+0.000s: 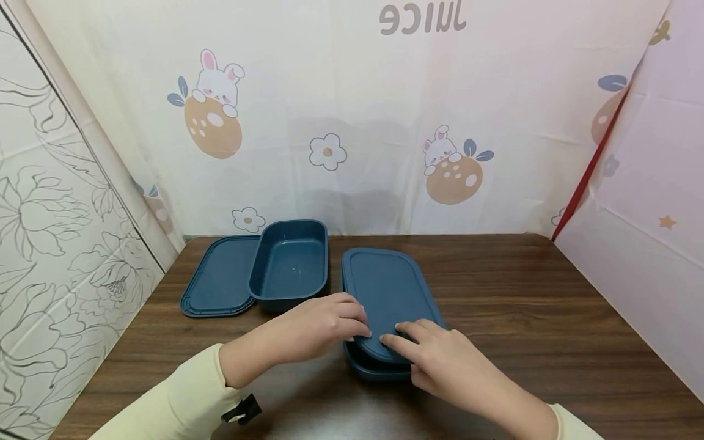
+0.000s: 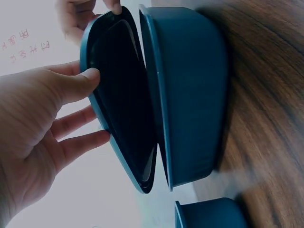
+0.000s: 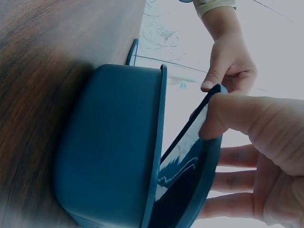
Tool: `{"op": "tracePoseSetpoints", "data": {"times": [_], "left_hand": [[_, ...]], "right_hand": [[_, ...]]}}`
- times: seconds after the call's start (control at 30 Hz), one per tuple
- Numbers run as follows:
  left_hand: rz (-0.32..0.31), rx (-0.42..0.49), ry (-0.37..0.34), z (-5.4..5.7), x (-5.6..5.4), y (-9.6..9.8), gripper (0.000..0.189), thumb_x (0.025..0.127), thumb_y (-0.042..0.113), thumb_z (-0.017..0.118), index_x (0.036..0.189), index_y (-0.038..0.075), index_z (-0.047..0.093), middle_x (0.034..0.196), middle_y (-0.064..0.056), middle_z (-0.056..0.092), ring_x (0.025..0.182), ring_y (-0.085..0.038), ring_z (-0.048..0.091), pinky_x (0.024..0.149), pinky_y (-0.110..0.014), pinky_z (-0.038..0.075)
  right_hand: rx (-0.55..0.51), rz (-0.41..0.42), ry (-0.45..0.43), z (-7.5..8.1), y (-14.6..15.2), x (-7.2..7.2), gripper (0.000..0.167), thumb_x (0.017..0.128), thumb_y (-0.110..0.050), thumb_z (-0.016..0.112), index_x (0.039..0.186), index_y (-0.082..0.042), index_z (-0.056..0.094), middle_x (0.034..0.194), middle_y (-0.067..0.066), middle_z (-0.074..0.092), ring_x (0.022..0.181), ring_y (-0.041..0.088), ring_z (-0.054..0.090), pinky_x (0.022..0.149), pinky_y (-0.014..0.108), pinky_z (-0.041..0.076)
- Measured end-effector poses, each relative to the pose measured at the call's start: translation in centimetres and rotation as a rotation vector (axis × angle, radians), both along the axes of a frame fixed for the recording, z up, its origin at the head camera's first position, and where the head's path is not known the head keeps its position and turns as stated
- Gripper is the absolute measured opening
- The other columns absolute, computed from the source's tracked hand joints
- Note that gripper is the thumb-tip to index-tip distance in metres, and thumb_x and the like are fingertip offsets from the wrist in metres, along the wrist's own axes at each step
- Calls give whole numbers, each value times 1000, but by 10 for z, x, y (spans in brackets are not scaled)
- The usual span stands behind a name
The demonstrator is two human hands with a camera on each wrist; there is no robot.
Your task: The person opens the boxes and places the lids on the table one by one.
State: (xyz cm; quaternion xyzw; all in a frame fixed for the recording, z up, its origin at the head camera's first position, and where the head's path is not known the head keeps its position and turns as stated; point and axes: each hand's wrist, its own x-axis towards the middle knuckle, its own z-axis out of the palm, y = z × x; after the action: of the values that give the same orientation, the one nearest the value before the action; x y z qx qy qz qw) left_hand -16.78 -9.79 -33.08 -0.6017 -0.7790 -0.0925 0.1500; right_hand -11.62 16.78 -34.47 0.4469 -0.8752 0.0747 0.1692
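A blue rectangular lid (image 1: pixel 387 287) lies slanted over a matching food container (image 1: pixel 379 371), its near edge raised off the rim. My left hand (image 1: pixel 321 324) pinches the lid's left edge, thumb on the underside and fingers on top, as the left wrist view shows on the lid (image 2: pixel 121 90). On the near right side my right hand (image 1: pixel 448 360) grips the lid the same way. In the right wrist view a gap shows between the lid (image 3: pixel 204 166) and the container (image 3: pixel 114 147). The inside of this container is mostly hidden.
To the left stands a second blue container (image 1: pixel 291 266), uncovered, with a second lid (image 1: pixel 222 278) lying flat beside it and partly behind it. All rest on a brown wooden table (image 1: pixel 511 293). A printed curtain (image 1: pixel 374 91) hangs along the table's back edge.
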Motion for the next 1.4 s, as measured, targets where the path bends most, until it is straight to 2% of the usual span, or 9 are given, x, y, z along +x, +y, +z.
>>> {"op": "tracePoseSetpoints", "data": {"times": [0.3, 0.73, 0.8, 0.9, 1.13, 1.2, 1.27, 1.37, 1.4], "left_hand": [[-27, 149, -14, 1, -1, 2, 31, 82, 4, 78, 112, 9, 71, 112, -2, 66, 111, -17, 57, 97, -19, 44], [23, 252, -20, -1, -1, -7, 46, 80, 14, 82, 122, 9, 63, 127, -10, 55, 116, -21, 53, 91, -24, 48], [29, 257, -31, -1, -2, -10, 46, 80, 13, 81, 122, 9, 62, 128, -10, 55, 116, -20, 53, 92, -25, 47], [42, 262, -53, -2, -1, -13, 45, 80, 12, 81, 121, 9, 62, 128, -9, 55, 117, -20, 52, 92, -25, 47], [67, 273, -118, -4, 1, -19, 41, 81, 11, 80, 118, 9, 64, 127, -8, 56, 117, -21, 53, 93, -28, 48], [74, 274, -125, -6, 0, -21, 41, 81, 11, 80, 118, 9, 64, 127, -8, 56, 115, -20, 53, 92, -28, 48], [79, 275, -138, -8, 0, -22, 40, 81, 11, 80, 118, 9, 65, 127, -8, 56, 115, -20, 53, 91, -28, 49], [84, 276, -165, -12, 1, -25, 40, 82, 11, 80, 118, 9, 64, 126, -8, 56, 114, -19, 53, 92, -29, 49], [88, 275, -182, -13, 1, -26, 40, 82, 11, 79, 118, 8, 64, 126, -8, 56, 115, -19, 53, 93, -30, 49]], "right_hand": [[-176, 59, 151, 2, 9, -1, 51, 64, 6, 66, 110, -16, 71, 98, -4, 64, 83, 11, 62, 43, 7, 25], [-317, 84, 143, 5, 21, -4, 47, 61, 9, 67, 103, -12, 70, 92, -6, 59, 74, 8, 54, 47, 6, 33], [-327, 95, 129, 7, 25, -4, 46, 63, 8, 67, 105, -12, 70, 94, -5, 59, 76, 9, 54, 49, 7, 36], [-322, 93, 96, 11, 31, -5, 25, 85, -6, 64, 109, -13, 70, 99, -6, 60, 82, 8, 55, 57, 10, 42], [-362, 122, 5, 21, 43, -8, 28, 87, -11, 73, 115, -11, 68, 107, -3, 61, 92, 10, 57, 74, 13, 46], [-387, 126, -16, 21, 47, -9, 25, 98, -27, 60, 115, -10, 67, 108, -2, 61, 92, 10, 56, 74, 11, 46], [-412, 127, -39, 22, 51, -11, 40, 102, -39, 42, 116, -11, 67, 109, -2, 61, 91, 9, 55, 73, 11, 46], [-456, 131, -81, 22, 57, -14, 38, 101, -38, 45, 117, -11, 66, 108, -2, 61, 88, 8, 55, 72, 13, 48], [-469, 132, -97, 23, 60, -15, 29, 100, -31, 53, 118, -11, 65, 108, -2, 61, 88, 7, 56, 72, 13, 48]]}}
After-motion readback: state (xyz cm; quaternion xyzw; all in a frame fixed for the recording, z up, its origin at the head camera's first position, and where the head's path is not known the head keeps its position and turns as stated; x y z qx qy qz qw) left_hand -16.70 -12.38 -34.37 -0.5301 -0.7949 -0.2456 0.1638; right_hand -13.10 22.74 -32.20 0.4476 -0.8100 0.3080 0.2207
